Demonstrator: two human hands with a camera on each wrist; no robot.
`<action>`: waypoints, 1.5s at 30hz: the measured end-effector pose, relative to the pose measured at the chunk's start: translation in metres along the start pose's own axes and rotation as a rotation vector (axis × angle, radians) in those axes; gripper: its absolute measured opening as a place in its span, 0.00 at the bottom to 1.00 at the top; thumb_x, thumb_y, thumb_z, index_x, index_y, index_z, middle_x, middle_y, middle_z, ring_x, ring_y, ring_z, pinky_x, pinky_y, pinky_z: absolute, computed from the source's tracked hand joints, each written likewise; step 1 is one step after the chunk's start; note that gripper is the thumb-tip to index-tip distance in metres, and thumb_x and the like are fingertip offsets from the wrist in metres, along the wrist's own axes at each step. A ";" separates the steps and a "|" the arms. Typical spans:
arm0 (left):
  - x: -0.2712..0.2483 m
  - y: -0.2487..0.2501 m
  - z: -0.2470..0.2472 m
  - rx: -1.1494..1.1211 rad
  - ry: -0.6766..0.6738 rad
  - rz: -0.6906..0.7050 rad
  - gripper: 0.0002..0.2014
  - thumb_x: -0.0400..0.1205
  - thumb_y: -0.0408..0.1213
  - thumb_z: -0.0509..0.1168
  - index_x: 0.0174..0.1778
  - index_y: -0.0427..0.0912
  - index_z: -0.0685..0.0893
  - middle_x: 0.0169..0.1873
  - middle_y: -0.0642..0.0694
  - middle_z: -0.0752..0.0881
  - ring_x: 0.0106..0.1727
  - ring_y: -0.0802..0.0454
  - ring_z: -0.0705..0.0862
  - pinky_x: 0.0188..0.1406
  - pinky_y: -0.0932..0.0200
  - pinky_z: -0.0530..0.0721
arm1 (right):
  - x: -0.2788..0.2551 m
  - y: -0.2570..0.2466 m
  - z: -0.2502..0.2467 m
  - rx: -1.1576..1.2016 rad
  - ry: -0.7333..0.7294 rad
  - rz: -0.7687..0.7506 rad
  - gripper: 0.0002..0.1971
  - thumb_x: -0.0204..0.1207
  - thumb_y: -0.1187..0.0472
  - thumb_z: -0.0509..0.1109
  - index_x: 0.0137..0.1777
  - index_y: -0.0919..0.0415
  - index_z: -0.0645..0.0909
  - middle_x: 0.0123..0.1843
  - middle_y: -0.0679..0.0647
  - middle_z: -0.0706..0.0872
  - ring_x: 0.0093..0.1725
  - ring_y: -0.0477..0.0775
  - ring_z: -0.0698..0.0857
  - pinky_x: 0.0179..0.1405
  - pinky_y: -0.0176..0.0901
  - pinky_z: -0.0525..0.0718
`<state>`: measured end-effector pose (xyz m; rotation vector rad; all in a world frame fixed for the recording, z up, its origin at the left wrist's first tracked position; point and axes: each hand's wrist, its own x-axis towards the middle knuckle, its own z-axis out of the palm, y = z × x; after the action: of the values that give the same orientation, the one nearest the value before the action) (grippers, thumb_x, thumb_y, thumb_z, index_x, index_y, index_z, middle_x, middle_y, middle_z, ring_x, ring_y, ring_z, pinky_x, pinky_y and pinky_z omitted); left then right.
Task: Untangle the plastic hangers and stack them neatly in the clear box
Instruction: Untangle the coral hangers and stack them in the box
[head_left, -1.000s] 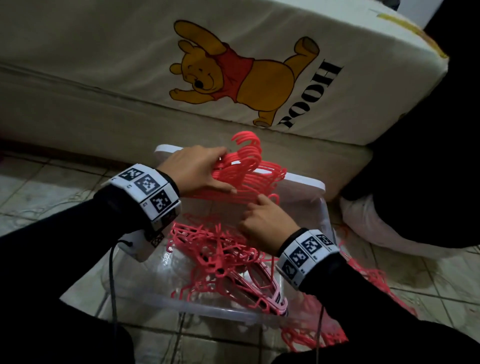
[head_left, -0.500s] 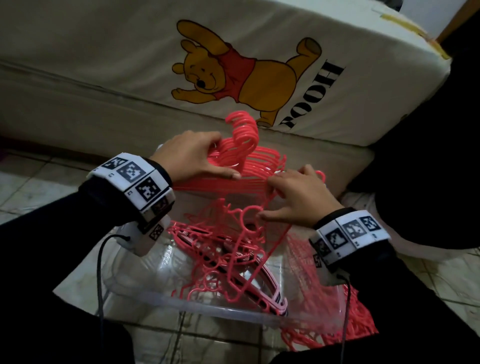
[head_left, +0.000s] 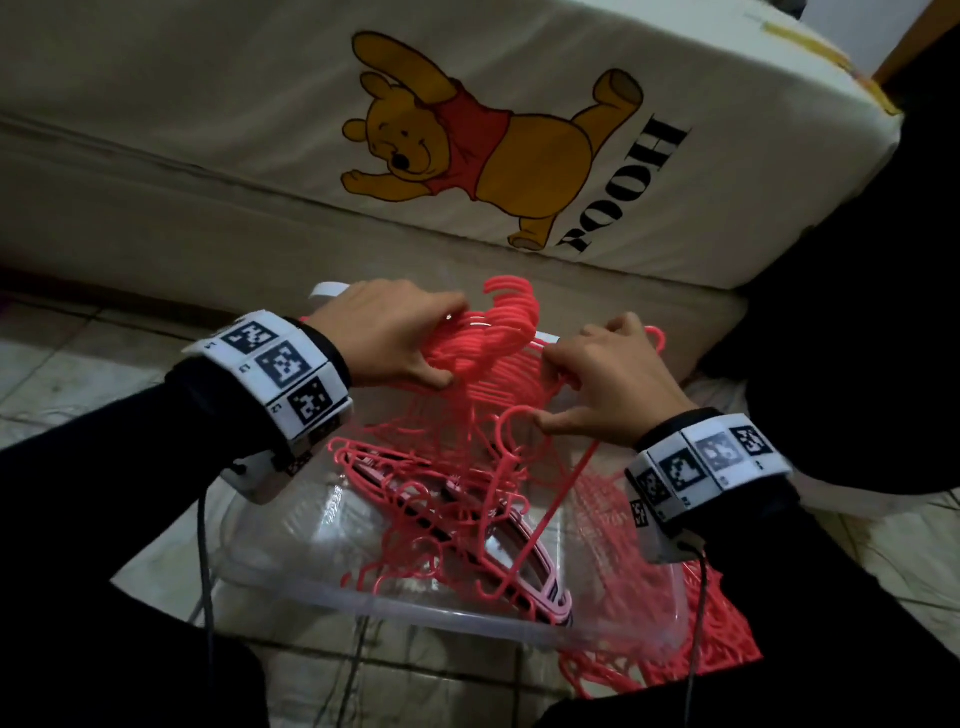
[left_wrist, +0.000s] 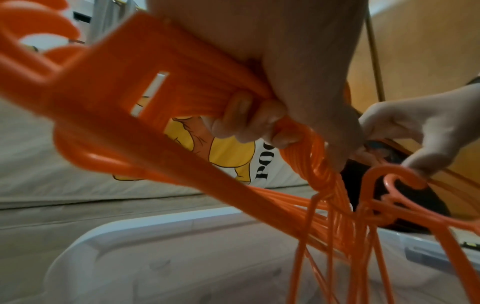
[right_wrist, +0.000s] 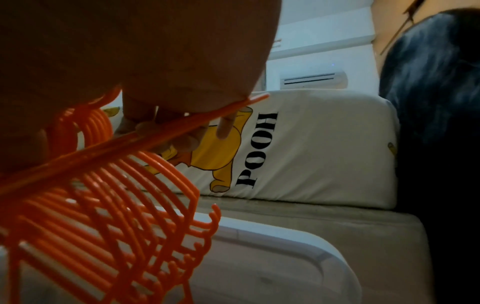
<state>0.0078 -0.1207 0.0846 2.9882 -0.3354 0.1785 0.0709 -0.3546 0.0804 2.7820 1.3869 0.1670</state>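
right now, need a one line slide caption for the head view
Both hands, left hand and right hand, hold a bundle of pink hangers over the clear box beside a mattress.

At centre frame the left hand (head_left: 384, 332) grips a bundle of pink hangers (head_left: 498, 348), fingers curled over its top, thumb beneath. The right hand (head_left: 613, 384), centre right, pinches one hanger (head_left: 524, 452) by its hook, with the frame hanging down into the clear box (head_left: 415, 613). More hangers (head_left: 447, 514) lie tangled inside the box in the lower centre; a further heap (head_left: 727, 634) sits on the tiled floor (head_left: 78, 364) outside its right wall. A mattress (head_left: 260, 104) printed with a yellow bear fills the upper frame.
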 end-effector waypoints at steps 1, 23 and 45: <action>0.000 0.000 0.001 0.025 -0.005 0.001 0.26 0.68 0.59 0.72 0.57 0.51 0.75 0.46 0.47 0.87 0.47 0.42 0.85 0.29 0.56 0.59 | 0.001 -0.004 0.001 -0.025 -0.002 -0.019 0.25 0.61 0.26 0.57 0.37 0.47 0.75 0.33 0.39 0.79 0.37 0.48 0.78 0.48 0.49 0.66; -0.004 0.000 0.008 -0.198 -0.043 -0.038 0.34 0.53 0.80 0.58 0.40 0.57 0.69 0.39 0.52 0.85 0.43 0.48 0.83 0.33 0.57 0.66 | 0.001 0.010 -0.004 0.073 -0.129 0.091 0.15 0.65 0.34 0.72 0.38 0.42 0.76 0.36 0.39 0.80 0.42 0.45 0.80 0.43 0.43 0.55; -0.009 0.011 0.017 0.095 -0.056 0.096 0.30 0.68 0.60 0.71 0.59 0.47 0.71 0.48 0.50 0.84 0.49 0.42 0.83 0.36 0.52 0.72 | 0.004 -0.005 0.006 -0.114 -0.200 0.008 0.27 0.64 0.29 0.54 0.40 0.48 0.84 0.41 0.43 0.85 0.47 0.48 0.80 0.57 0.50 0.67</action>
<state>-0.0017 -0.1319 0.0678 3.0771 -0.4899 0.1229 0.0701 -0.3489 0.0742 2.6289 1.2770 -0.0305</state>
